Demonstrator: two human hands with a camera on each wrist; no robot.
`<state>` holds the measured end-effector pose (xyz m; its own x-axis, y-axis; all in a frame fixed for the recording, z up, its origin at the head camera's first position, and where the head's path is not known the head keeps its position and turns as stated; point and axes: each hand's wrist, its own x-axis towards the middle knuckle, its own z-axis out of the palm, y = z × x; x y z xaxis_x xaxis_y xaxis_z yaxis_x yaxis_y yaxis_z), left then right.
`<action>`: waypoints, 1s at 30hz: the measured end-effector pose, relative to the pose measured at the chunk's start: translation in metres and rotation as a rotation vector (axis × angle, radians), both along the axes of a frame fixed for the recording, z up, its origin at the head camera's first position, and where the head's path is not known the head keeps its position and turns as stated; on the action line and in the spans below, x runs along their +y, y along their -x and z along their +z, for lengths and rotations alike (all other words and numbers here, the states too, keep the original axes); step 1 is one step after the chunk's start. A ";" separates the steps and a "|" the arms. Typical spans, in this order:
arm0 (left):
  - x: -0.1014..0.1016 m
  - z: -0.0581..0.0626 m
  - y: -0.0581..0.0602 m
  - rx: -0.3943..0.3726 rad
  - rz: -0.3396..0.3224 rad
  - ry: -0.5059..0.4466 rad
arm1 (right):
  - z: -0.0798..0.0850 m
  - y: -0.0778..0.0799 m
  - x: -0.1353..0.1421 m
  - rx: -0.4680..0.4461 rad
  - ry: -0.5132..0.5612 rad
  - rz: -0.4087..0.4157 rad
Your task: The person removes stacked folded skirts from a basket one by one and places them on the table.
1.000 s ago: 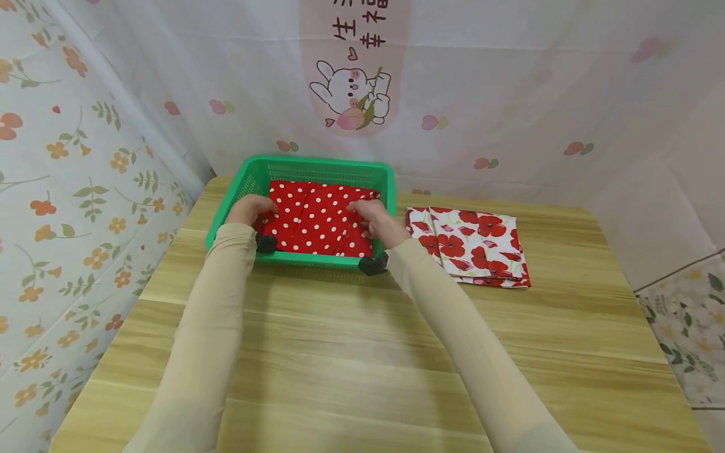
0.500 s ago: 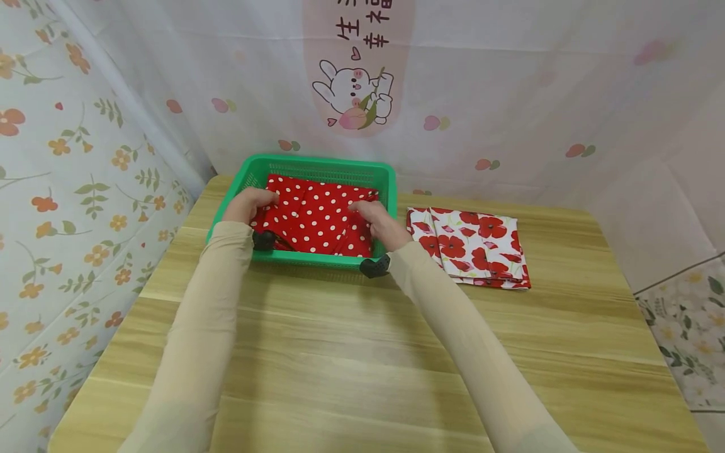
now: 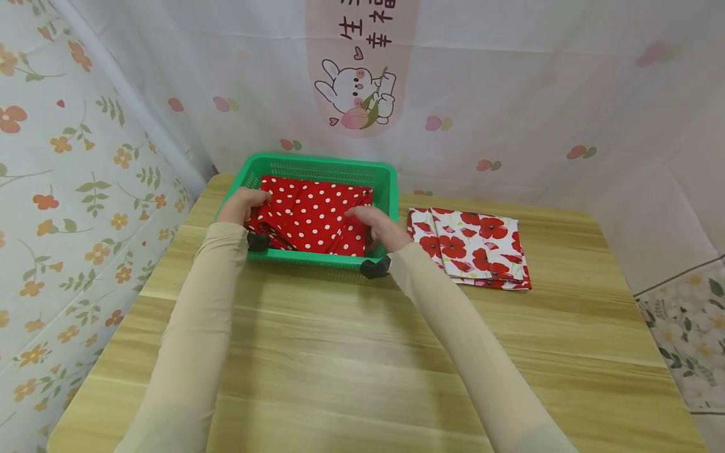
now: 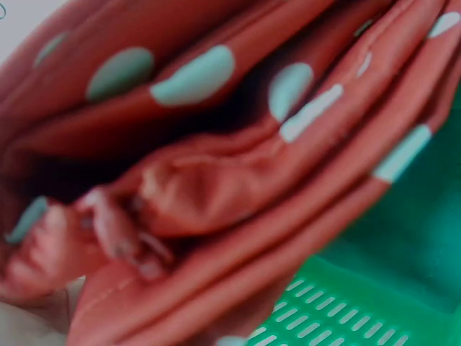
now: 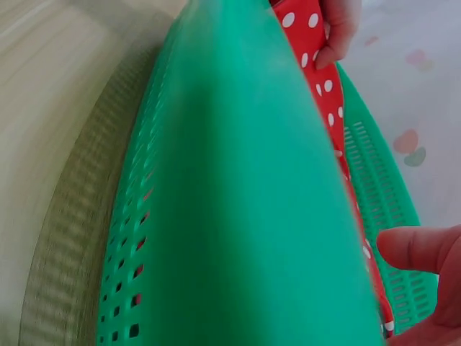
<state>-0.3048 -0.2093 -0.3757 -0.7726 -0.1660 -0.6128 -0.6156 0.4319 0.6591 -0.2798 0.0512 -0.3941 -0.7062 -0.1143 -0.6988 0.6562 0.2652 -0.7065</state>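
A folded red cloth with white polka dots (image 3: 317, 214) lies in a green plastic basket (image 3: 323, 257). My left hand (image 3: 240, 204) grips the cloth's left end, thumb on top, and holds that end raised. Close up, the left wrist view has several fabric layers (image 4: 238, 187) sagging apart, with a small gathered knot among them. My right hand (image 3: 382, 228) reaches over the basket's right side to the cloth's other end. Its thumb (image 5: 414, 246) is straight and stands clear of the fabric; its other fingers are mostly hidden. The basket's rim fills much of the right wrist view.
A folded white cloth with red poppies (image 3: 470, 245) lies on the wooden table (image 3: 340, 365), right of the basket. Behind the basket hangs a white printed curtain (image 3: 498, 94); a floral one (image 3: 90, 207) hangs at the left.
My left hand has shifted left and slightly up, drawing the polka-dot cloth leftward and lifting its left end. Gaps between its layers now show at the front left. My right hand has barely moved.
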 end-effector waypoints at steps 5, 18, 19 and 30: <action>0.001 0.003 -0.005 0.007 -0.003 0.003 | -0.006 0.000 -0.001 0.053 0.020 -0.050; 0.000 0.012 -0.010 -0.026 0.010 -0.054 | -0.014 0.001 0.000 0.129 0.048 -0.102; 0.000 0.012 -0.011 -0.026 0.007 -0.058 | -0.014 0.001 -0.001 0.130 0.055 -0.098; 0.000 0.014 -0.008 0.061 -0.046 -0.055 | -0.018 0.001 -0.006 0.182 0.052 -0.119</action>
